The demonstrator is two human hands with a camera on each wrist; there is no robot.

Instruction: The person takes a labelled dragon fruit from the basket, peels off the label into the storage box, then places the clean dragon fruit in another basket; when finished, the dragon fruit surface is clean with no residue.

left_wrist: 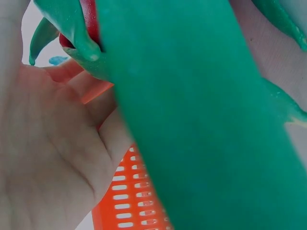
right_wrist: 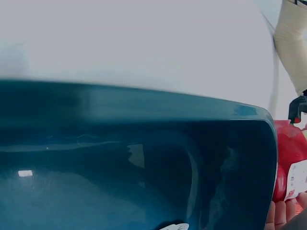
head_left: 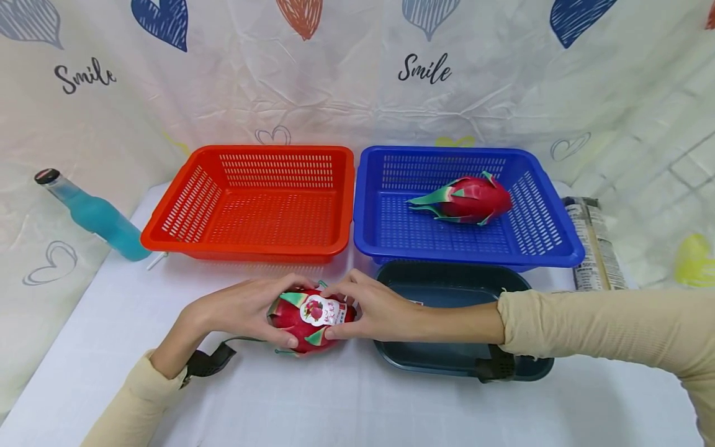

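A red dragon fruit (head_left: 301, 338) with green scales lies on the white table in front of the red basket. It bears a white sticker (head_left: 318, 309) with a fruit picture on its upper side. My left hand (head_left: 246, 308) grips the fruit from the left, thumb in front and fingers behind. From the right, my right hand (head_left: 380, 308) holds it, with thumb and fingertips around the sticker's right end. Green scales (left_wrist: 192, 115) fill much of the left wrist view, beside the left palm. At the right wrist view's right edge, the sticker (right_wrist: 297, 179) shows on the fruit.
A red basket (head_left: 268, 248) and a blue basket (head_left: 469, 254) stand at the back; another dragon fruit (head_left: 477, 198) lies in the blue one. A dark teal tray (head_left: 447, 369) sits under my right forearm. A blue bottle (head_left: 106, 220) stands left, a printed packet (head_left: 594, 245) right.
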